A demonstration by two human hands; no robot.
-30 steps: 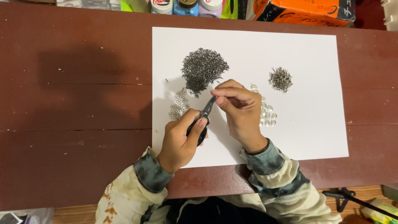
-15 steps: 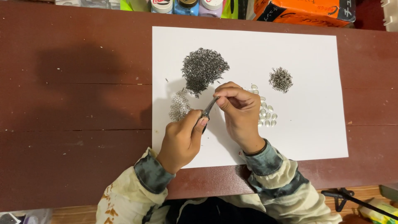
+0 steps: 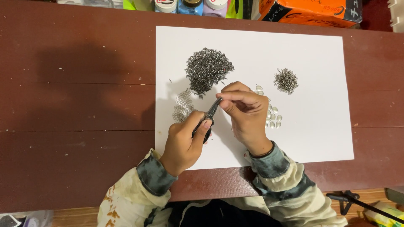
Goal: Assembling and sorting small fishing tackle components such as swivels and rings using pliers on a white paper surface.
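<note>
Left hand (image 3: 183, 143) grips small pliers (image 3: 209, 117); right hand (image 3: 246, 111) fingers pinch a tiny ring at the pliers' tip, over white paper (image 3: 311, 67), beside the big ring pile (image 3: 208, 69). Ring-joining step; needs a steady grip.

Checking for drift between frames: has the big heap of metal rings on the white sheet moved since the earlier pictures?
No. The large ring heap sits at the same spot on the white sheet, equally far from its top edge and the small ring pile.

The scene is lit evenly and brightly from above. A broad soft shadow is cast on the table (image 3: 63, 126) at upper left. Focus is kept sharp throughout.
</note>
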